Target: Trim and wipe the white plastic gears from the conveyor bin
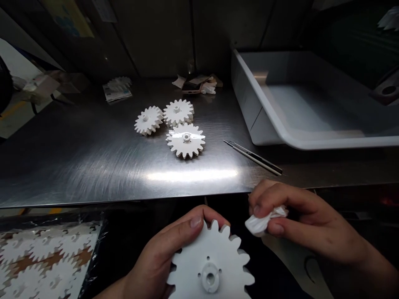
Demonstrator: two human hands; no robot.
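From the head cam, the person's got both hands just below the near edge of the steel table (pixel 93 166). The left hand (pixel 152 265) has a firm hold on a big white gear (pixel 212 265), thumb across the top of its face and the fingers curled round behind, with the hub facing up. The gear sits just under the table edge, and part of it is cut off by the bottom of the shot. The right hand (pixel 299 220) is clenched on a scrunched white cloth (pixel 264 220), pinching it between thumb and fingers right beside the gear's teeth, though not quite touching them as far as I can see.

On the table, three more gears (pixel 185 140) lie flat in a tight cluster near the middle, with tweezers (pixel 252 157) off to their right. A white tray (pixel 249 120) sits at the table's right end. Toward the back of the table there's a phone (pixel 190 85) with some paper scraps, plus a small packet (pixel 117 89) further left. Below the table's near edge on the left, a clear bag (pixel 46 261) holds a pile of gears.
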